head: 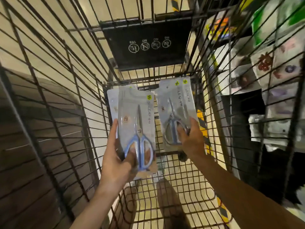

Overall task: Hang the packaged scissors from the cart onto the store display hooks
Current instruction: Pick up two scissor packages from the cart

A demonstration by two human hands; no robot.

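I look down into a wire shopping cart (181, 177). My left hand (115, 156) grips the lower end of a stack of packaged scissors (137, 123); the top pack shows blue handles, and another pack's edge peeks out behind it on the left. My right hand (191, 139) holds a second stack of packaged scissors (175, 109) with grey handles, thumb across the front by the handles. Both stacks are lifted above the cart floor, side by side, each with a yellow price sticker near the top. No display hooks are in view.
The cart's black child-seat flap (146, 45) with warning icons stands at the far end. Blurred store shelves with packaged goods (270, 66) run along the right. A dark slatted panel (33, 138) lies left of the cart, over pale floor tiles.
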